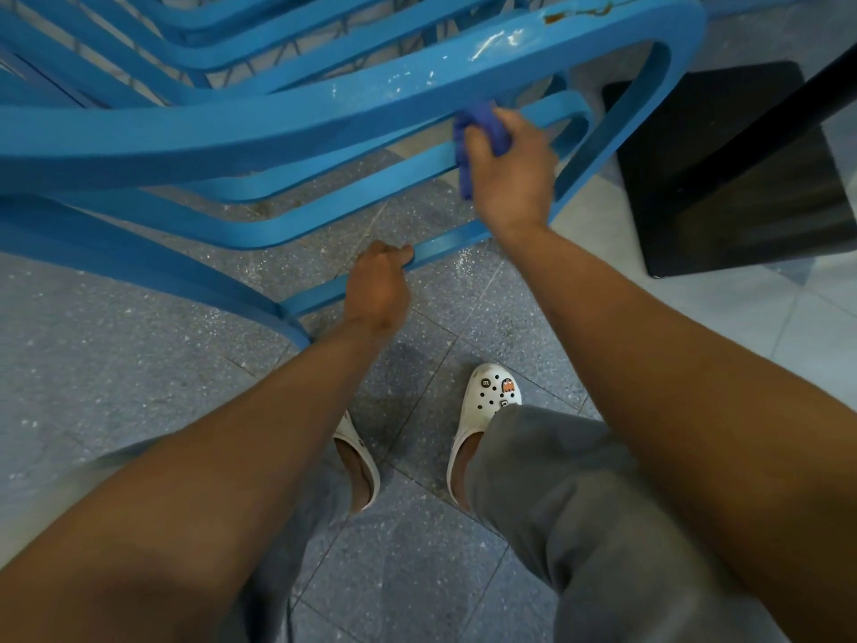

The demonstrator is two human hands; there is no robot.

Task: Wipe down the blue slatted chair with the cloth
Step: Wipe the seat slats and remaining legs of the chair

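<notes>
Fingers of the right hand [510,178] are curled round a bunched blue cloth [482,132], pressing it against one of the inner slats of the blue slatted chair [232,132], just under the broad outer rail near the chair's rounded right-hand corner. Fingers of the left hand [378,290] are wrapped round a lower slat nearer the person, steadying the frame. The chair stands on the speckled tiled floor [116,364], filling the upper half of the view, with more blue slats behind it. The step in hand looks like wiping the slats one by one, with this inner slat under the cloth now. On the outer rail above the cloth there are pale smears, and near the top corner a brownish chipped or stained patch [575,11]; these appear untouched, so the job seems well short of done. The next move probably calls for drawing the cloth along the slat and round its bend, then lifting it to the smeared rail, with the left hand's hold kept firm so the chair does not shift. A dark flat base [723,178] lies on the floor just beside the chair's right side.
</notes>
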